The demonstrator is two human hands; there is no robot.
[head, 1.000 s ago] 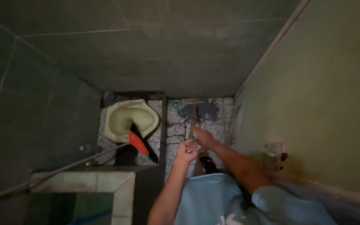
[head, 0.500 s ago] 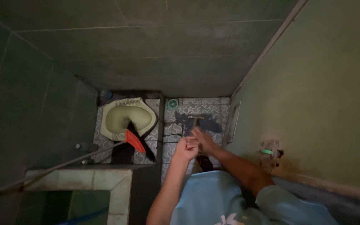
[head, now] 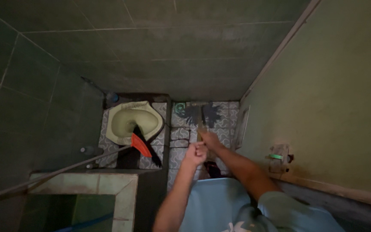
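Both hands are closed around one long wooden handle, stacked one above the other as a person grips a pole to push and pull it. The left hand sits nearer the body, fist curled tight at the upper end; the right hand is wrapped around the shaft further down, where it can steer. Both forearms reach out from a light blue shirt at the bottom of the view.

The handle runs down to a dark, splayed mop or broom head that lies flat on the pale patterned floor tiles, near a small round floor drain at the foot of the back wall. Which kind of head it is cannot be told in the dim light.

To the left, on a slightly raised step, sits a pale green squat toilet pan. An orange-and-black scrubbing brush on a thin metal pole leans across its edge, parked within reach. In the near left corner stands a tiled water basin with dark water. Dull green walls close in on all sides, and a small holder with a green object is fixed to the right wall.
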